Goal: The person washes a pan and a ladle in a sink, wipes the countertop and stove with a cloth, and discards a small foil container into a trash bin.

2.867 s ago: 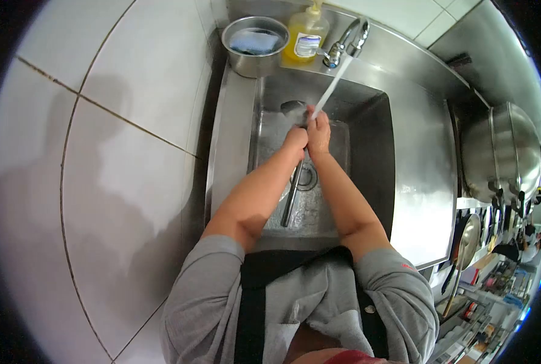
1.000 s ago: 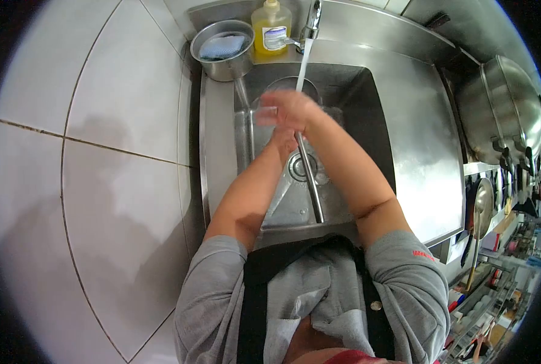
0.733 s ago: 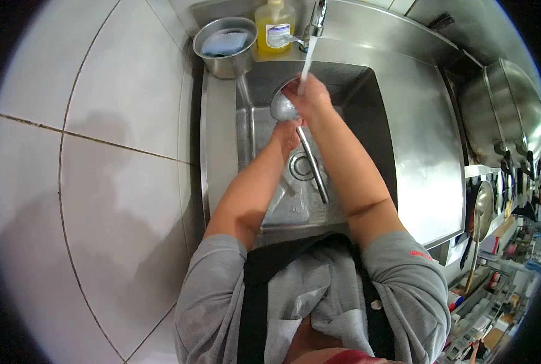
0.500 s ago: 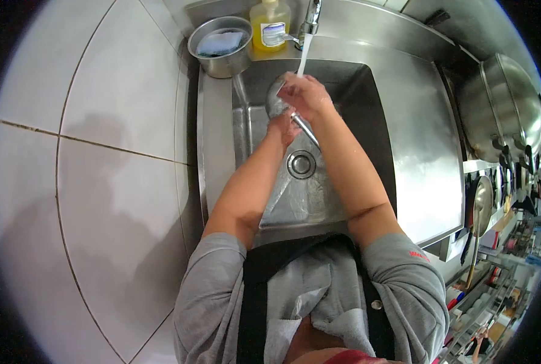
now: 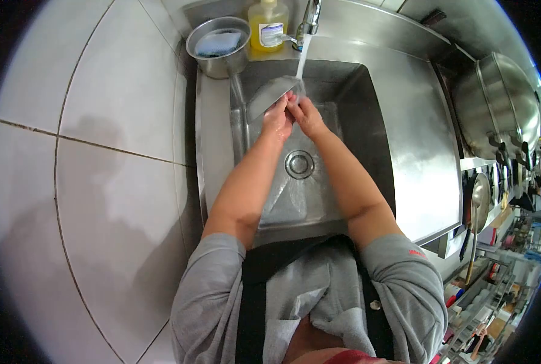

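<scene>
A round, bowl-shaped metal utensil [image 5: 272, 94] is tilted over the back of the steel sink [image 5: 374, 121], with its edge under the running water. My left hand [image 5: 278, 118] is closed on its near edge. Right beside it, my right hand [image 5: 309, 115] has curled fingers at the utensil's right side, in the splashing water. The fingertips of both hands meet there. The utensil's handle is hidden now. Water falls from the faucet [image 5: 310, 24] just behind my hands.
A metal pot [image 5: 222, 64] holding a sponge [image 5: 217, 43] and a yellow soap bottle [image 5: 267, 27] stand behind the sink. A steel counter [image 5: 425, 151] lies right, with a large pot [image 5: 495, 109] beyond. A tiled wall [image 5: 119, 200] borders the left.
The utensil has turned so its rim shows slantwise, and its handle has gone out of sight. My right hand has moved down from its top to beside my left hand.
</scene>
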The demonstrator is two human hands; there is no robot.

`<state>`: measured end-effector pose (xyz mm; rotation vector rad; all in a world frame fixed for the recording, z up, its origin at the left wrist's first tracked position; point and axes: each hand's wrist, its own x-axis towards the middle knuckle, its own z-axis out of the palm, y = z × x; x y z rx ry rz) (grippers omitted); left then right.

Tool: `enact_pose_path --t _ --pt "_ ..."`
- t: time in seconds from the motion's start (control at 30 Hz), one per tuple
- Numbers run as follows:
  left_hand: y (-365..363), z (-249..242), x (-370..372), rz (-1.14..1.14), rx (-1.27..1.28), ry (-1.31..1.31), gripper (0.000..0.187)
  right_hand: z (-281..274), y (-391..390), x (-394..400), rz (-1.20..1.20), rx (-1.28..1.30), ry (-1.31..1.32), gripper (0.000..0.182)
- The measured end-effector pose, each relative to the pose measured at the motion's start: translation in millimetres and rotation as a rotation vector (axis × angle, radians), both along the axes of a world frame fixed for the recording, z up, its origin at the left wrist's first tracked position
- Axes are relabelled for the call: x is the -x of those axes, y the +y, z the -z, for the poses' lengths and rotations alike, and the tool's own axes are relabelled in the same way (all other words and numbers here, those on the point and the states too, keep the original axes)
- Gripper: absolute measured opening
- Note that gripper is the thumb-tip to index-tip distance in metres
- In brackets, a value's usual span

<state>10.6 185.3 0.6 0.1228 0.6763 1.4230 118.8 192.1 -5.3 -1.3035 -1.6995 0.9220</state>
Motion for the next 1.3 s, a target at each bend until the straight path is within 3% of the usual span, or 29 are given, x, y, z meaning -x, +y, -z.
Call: enact_pose_path --t 0.1,0.17,0.27,0.33,0.53,0.6,0.67,0.7,0.73,0.77,0.8,0.87,0.9,0.97,1.03,1.07,1.1,1.13,1.17,1.2,1.27,1.3 --pt "1.4 -16.9 1.1 0.014 -0.046 -0.006 0.037 21.3 -14.4 -18.8 -0.037 -0.153 -0.125 0.034" --pt "14.1 -5.5 12.6 -0.029 -0.091 -0.065 0.038 30.3 -37.2 -42.1 -0.042 0.193 -0.429 0.031" --pt "13.5 -24.2 21.8 -0.173 -0.152 -0.091 0.03 79.9 -61.4 -72.7 0.044 0.282 -0.361 0.031" --pt "22.9 -1.4 23.6 -0.131 -0.181 -0.013 0.025 102.8 -63.6 -80.1 0.085 0.348 -0.358 0.03" --pt "15.6 -2.7 17.8 -0.122 -0.072 0.01 0.021 44.0 6.3 -49.9 -0.33 0.48 -0.901 0.019" --pt "19.7 5.2 3.3 -0.189 0.031 -0.098 0.023 34.5 49.8 -45.7 -0.28 0.246 -0.516 0.022" --pt "12.3 11.5 -5.7 0.005 0.006 0.069 0.027 -31.9 69.3 -18.3 0.065 -0.077 -0.251 0.024" --pt "7.6 12.8 -9.0 0.103 -0.009 0.153 0.029 -72.2 73.7 -6.4 0.119 -0.052 -0.196 0.026" --pt "5.4 5.3 -11.6 0.193 0.173 0.177 0.031 -103.2 79.6 2.1 0.178 -0.028 -0.139 0.03" --pt "2.0 13.3 -10.8 0.279 0.057 0.16 0.034 -90.4 113.8 3.7 0.1 -0.295 -0.056 0.036" --pt "-2.1 32.8 -5.4 0.371 -0.061 0.14 0.036 -116.2 115.0 15.5 0.038 -0.276 -0.043 0.041" --pt "-4.3 57.6 0.9 0.444 -0.166 0.066 0.045 -74.4 179.9 24.6 -0.031 -0.149 -0.438 0.048" --pt "-3.8 61.5 -0.3 0.428 -0.15 0.01 0.05 -85.1 173.8 25.4 -0.013 -0.09 -0.394 0.048" --pt "-10.0 44.8 0.1 0.397 -0.132 0.157 0.054 -109.8 159.6 27.5 0.031 0.022 -0.305 0.053" --pt "-2.8 60.6 5.3 0.436 -0.207 0.403 0.054 -107.7 151.7 16.8 0.244 -0.127 -0.059 0.042" --pt "2.6 72.8 7.8 0.455 -0.246 0.541 0.052 -117.0 146.0 3.5 0.104 0.272 0.472 0.04" --pt "1.0 60.1 6.5 0.396 -0.157 0.535 0.044 -119.2 122.8 -4.0 0.081 0.24 0.66 0.043" --pt "-0.8 46.8 5.1 0.334 -0.071 0.527 0.037 -107.7 100.8 -8.2 0.191 0.112 0.683 0.05" --pt "-6.5 23.0 3.6 0.257 0.068 0.415 0.032 -97.6 78.6 -24.4 0.114 0.196 0.465 0.058" --pt "-5.0 31.3 2.0 0.207 0.008 0.289 0.027 -81.0 43.2 -35.2 0.026 -0.018 0.317 0.059" --pt "-14.5 31.7 -1.0 0.216 -0.083 0.147 0.026 -49.5 -25.5 -59.0 -0.245 0.223 -0.078 0.064" --pt "-28.3 14.7 -2.3 0.267 -0.112 0.133 0.026 -35.5 -63.3 -73.7 -0.355 0.273 -0.136 0.068"
